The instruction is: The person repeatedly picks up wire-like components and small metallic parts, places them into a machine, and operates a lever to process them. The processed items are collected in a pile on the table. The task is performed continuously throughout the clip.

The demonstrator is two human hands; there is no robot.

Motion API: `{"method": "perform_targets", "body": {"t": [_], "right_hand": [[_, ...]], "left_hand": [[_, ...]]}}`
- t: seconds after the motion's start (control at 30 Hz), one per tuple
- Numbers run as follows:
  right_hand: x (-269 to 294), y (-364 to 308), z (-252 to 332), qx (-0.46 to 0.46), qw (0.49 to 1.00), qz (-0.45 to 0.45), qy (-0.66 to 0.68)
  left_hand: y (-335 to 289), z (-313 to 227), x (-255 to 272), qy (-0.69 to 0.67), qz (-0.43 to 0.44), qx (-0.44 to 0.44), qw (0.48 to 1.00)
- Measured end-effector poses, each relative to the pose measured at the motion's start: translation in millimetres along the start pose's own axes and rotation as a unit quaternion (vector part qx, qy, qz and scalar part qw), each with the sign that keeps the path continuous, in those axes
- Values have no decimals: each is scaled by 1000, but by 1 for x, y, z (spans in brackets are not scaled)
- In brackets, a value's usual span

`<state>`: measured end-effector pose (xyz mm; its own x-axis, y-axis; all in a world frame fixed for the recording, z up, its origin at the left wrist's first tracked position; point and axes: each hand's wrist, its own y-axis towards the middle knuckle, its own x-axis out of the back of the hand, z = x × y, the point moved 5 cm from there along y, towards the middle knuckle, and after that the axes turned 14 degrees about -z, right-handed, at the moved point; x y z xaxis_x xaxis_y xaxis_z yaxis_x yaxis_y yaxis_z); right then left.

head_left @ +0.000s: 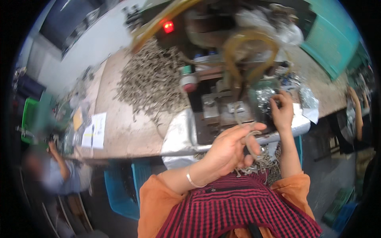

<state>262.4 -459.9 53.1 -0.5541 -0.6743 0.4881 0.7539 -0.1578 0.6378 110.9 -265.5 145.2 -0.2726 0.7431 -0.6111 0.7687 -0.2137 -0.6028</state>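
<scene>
centrally, the person's left hand (227, 152) grasps a thin, curved beige cord (248, 143) between thumb and fingers, held above the red-and-black checked apron (238, 202) and just before a dark metal machine bed (204, 136). the right hand (282, 111) curls beside a greenish see-through container (266, 84) of small shiny metal parts (264, 98) (whether its fingertips grip one, the view cannot tell). to the left, similar beige cords (151, 83) lie heaped on the tan tabletop (129, 137).
</scene>
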Motion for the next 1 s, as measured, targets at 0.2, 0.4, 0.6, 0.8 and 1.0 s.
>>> {"method": "perform_targets", "body": {"t": [0.2, 0.4, 0.6, 0.8, 1.0], "right_hand": [[4, -8, 35, 142, 970, 53, -189], [20, -10, 22, 73, 994, -32, -69], [44, -23, -30, -377, 857, -33, 350], [-24, -11, 7, -349, 851, 3, 393], [-31, -24, -50, -227, 950, 55, 206]], "left_hand": [[5, 5, -1, 2, 46, -19, 999], [-30, -8, 55, 237, 71, -133, 960], [-82, -106, 226, 665, -358, -615, 228], [-49, -115, 273, 845, -68, -515, 127], [12, -118, 315, 818, -117, -497, 264]]}}
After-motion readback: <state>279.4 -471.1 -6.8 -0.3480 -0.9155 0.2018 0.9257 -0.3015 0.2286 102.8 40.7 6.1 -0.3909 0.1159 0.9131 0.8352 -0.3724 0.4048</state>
